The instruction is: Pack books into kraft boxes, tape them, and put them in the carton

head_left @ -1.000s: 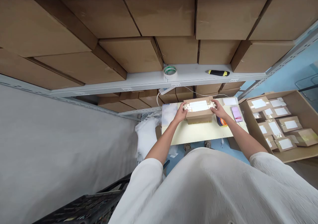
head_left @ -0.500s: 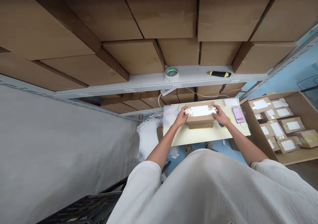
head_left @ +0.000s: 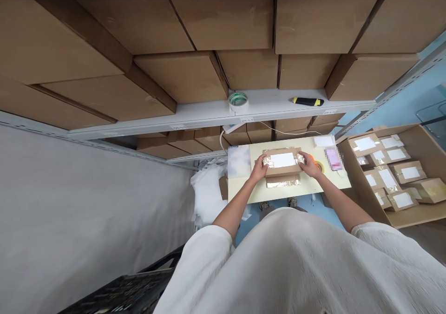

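Observation:
A small cardboard box with a white label on top and clear tape at its ends is held between both hands over the pale yellow table. My left hand grips its left end, and my right hand has the right end. Just in front of and below it shows a taped brown cardboard piece; whether that is a flap or a second box I cannot tell. Beside my right hand lies a yellow roll of tape with an orange part, partly covered by the hand.
On the right, a large open carton contains several labelled boxes. A phone and white paper lie on the table. The shelf above carries a tape roll, a utility knife and cartons. White bags are at left.
Both hands have brought the box slightly down in the view, towards my body. More of the taped cardboard in front of it shows, and the orange part by my right hand has come into sight.

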Available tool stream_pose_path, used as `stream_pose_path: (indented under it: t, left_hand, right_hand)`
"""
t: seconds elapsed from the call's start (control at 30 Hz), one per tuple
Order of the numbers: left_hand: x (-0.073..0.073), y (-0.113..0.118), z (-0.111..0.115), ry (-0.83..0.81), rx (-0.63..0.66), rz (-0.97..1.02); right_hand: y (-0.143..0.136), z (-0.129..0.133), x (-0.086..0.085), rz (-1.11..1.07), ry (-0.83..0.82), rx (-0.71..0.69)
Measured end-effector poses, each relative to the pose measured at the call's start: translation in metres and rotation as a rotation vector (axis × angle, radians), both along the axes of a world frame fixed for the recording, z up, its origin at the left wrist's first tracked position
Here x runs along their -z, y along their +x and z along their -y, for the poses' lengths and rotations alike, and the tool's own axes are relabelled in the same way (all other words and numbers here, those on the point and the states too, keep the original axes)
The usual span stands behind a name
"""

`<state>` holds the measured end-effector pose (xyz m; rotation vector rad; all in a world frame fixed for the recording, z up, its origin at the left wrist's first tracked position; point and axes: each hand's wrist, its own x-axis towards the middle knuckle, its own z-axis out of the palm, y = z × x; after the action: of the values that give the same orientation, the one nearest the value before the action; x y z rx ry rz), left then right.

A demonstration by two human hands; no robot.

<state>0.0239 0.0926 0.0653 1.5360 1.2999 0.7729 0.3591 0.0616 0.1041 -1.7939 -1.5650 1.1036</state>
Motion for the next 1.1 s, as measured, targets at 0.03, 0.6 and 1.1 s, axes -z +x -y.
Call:
stream_pose_path:
  t: [0.03,0.6,1.1]
  left_hand:
    - [0.000,0.002,0.000,-0.022,-0.013,0.003]
    - [-0.026,0.075,0.050,0.323,0.251,-0.400]
    - [-0.028,0.073,0.045,0.261,0.241,-0.463]
  right_hand:
    - [0.002,0.000,0.002,-0.002,0.005,-0.001]
    - [0.004,0.012,0.014,0.002,0.099,0.080]
    - [0.068,0.054,0.086,0.194,-0.213,0.158]
